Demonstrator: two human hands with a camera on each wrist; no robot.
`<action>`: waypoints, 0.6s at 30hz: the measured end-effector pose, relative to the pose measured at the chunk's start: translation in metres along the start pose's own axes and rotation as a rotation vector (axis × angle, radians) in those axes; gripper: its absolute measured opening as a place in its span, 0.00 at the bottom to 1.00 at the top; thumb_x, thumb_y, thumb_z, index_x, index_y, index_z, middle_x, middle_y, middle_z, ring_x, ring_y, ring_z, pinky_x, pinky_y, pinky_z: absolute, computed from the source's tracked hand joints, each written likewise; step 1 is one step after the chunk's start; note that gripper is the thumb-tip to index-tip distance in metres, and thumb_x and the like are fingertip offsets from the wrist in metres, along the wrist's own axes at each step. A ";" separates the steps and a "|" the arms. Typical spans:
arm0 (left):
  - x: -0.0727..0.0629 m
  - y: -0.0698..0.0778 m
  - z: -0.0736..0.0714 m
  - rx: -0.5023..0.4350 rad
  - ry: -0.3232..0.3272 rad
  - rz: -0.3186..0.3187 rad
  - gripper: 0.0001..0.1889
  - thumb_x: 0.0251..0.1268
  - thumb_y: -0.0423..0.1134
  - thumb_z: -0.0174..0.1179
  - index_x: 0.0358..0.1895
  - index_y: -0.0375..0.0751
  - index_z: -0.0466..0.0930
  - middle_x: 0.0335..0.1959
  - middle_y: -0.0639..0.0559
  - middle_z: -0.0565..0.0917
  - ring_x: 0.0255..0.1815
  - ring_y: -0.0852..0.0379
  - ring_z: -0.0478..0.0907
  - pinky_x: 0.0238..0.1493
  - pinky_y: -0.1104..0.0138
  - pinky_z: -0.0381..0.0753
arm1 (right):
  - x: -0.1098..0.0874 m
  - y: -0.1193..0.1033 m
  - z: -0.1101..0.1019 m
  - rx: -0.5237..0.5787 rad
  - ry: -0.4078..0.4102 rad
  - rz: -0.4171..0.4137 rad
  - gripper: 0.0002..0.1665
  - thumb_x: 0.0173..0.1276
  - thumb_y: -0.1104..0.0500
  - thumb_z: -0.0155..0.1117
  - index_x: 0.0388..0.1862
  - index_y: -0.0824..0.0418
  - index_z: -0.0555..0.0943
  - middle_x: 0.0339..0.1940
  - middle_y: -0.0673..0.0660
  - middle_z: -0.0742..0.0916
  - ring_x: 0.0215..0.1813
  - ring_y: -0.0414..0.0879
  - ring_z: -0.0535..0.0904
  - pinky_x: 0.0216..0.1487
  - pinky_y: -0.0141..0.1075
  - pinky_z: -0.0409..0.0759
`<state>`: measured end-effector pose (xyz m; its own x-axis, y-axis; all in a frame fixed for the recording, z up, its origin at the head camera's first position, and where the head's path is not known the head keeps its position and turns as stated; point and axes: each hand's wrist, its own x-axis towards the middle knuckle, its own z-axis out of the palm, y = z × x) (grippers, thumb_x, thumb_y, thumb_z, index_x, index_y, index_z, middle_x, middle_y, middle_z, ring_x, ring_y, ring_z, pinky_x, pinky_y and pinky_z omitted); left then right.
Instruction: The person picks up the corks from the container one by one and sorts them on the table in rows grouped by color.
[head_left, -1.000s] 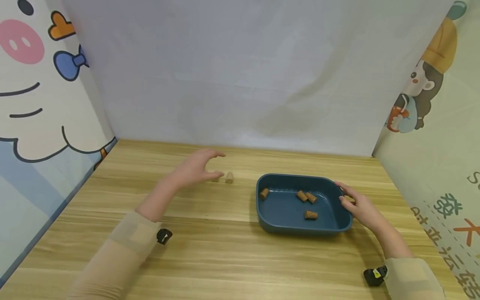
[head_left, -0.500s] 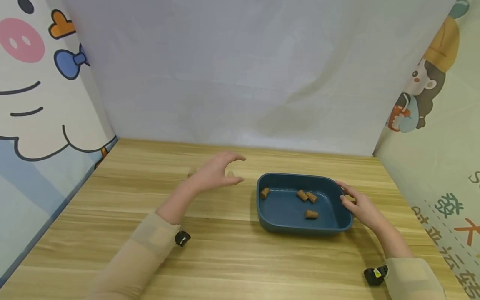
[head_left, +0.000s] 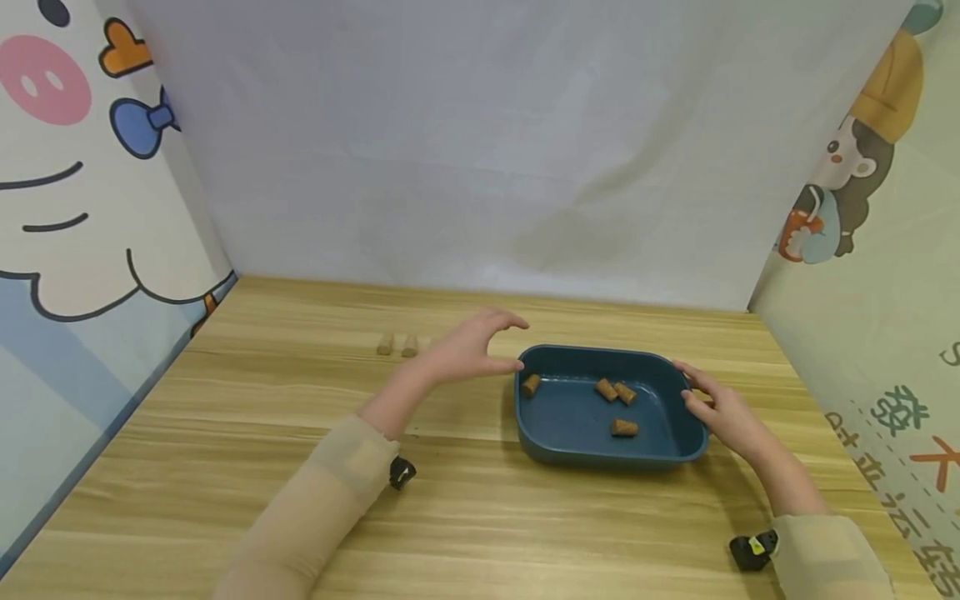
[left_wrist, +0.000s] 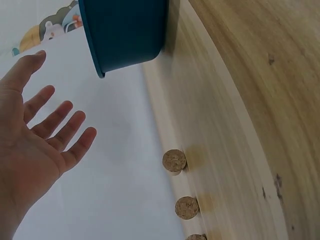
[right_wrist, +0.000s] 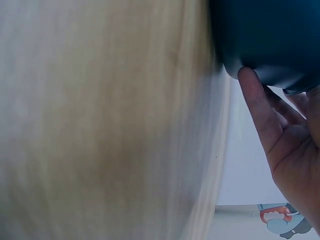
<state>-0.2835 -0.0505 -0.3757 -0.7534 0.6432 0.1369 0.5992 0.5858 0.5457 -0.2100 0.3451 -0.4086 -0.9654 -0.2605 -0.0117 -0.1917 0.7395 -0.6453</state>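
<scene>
Left hand (head_left: 467,350) nearer rounded blue bin (head_left: 573,415)

We read text on the right-hand printed wall sheet (head_left: 840,333) only: a green 發 (head_left: 900,408); below it, a slanting brown line (head_left: 896,508) we take as 时来运转, its first character hard to make out; a red character (head_left: 936,460), cut by the frame, probably 大; an S-like letter (head_left: 951,354), also cut. Yellow label (head_left: 757,546) on the black wrist device (head_left: 744,553): too small for us.
</scene>
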 end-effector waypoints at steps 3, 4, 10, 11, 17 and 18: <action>0.008 0.000 0.005 -0.003 -0.054 0.014 0.30 0.60 0.51 0.63 0.65 0.49 0.69 0.67 0.50 0.67 0.69 0.52 0.62 0.66 0.56 0.66 | 0.000 0.001 0.000 -0.007 0.000 -0.002 0.31 0.76 0.57 0.44 0.75 0.62 0.54 0.64 0.80 0.66 0.55 0.75 0.73 0.33 0.37 0.80; 0.010 0.000 0.007 -0.008 -0.072 0.019 0.29 0.60 0.51 0.63 0.64 0.49 0.69 0.67 0.50 0.67 0.69 0.51 0.61 0.66 0.56 0.65 | 0.000 0.001 0.000 -0.007 0.000 -0.001 0.31 0.76 0.57 0.44 0.75 0.62 0.54 0.64 0.80 0.66 0.55 0.75 0.73 0.33 0.38 0.80; 0.022 0.002 0.014 -0.003 -0.157 0.037 0.28 0.61 0.51 0.62 0.63 0.49 0.71 0.67 0.51 0.67 0.70 0.52 0.60 0.67 0.57 0.64 | 0.000 0.002 0.000 -0.007 0.003 -0.001 0.31 0.76 0.57 0.44 0.75 0.62 0.54 0.64 0.80 0.66 0.55 0.75 0.73 0.32 0.38 0.80; 0.024 0.002 0.014 0.000 -0.172 0.040 0.27 0.61 0.51 0.62 0.62 0.49 0.72 0.67 0.50 0.67 0.70 0.52 0.60 0.67 0.57 0.64 | 0.000 0.002 0.000 -0.007 0.002 -0.001 0.31 0.77 0.57 0.44 0.75 0.62 0.54 0.64 0.80 0.66 0.54 0.75 0.73 0.31 0.38 0.80; 0.036 0.004 0.017 0.022 -0.266 0.040 0.21 0.61 0.46 0.63 0.58 0.46 0.76 0.67 0.46 0.66 0.69 0.49 0.62 0.66 0.56 0.66 | -0.001 0.003 0.000 -0.007 -0.007 -0.001 0.31 0.77 0.55 0.43 0.75 0.61 0.53 0.64 0.81 0.65 0.53 0.73 0.74 0.28 0.37 0.76; 0.039 0.004 0.017 0.032 -0.280 0.038 0.21 0.62 0.46 0.63 0.57 0.46 0.76 0.67 0.46 0.67 0.68 0.49 0.62 0.65 0.56 0.66 | -0.001 0.003 0.000 -0.009 -0.006 -0.003 0.31 0.77 0.55 0.43 0.75 0.61 0.53 0.64 0.81 0.65 0.54 0.73 0.74 0.29 0.36 0.76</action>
<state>-0.3053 -0.0148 -0.3822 -0.6286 0.7737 -0.0795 0.6374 0.5711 0.5172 -0.2099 0.3473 -0.4109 -0.9638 -0.2662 -0.0149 -0.1957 0.7441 -0.6387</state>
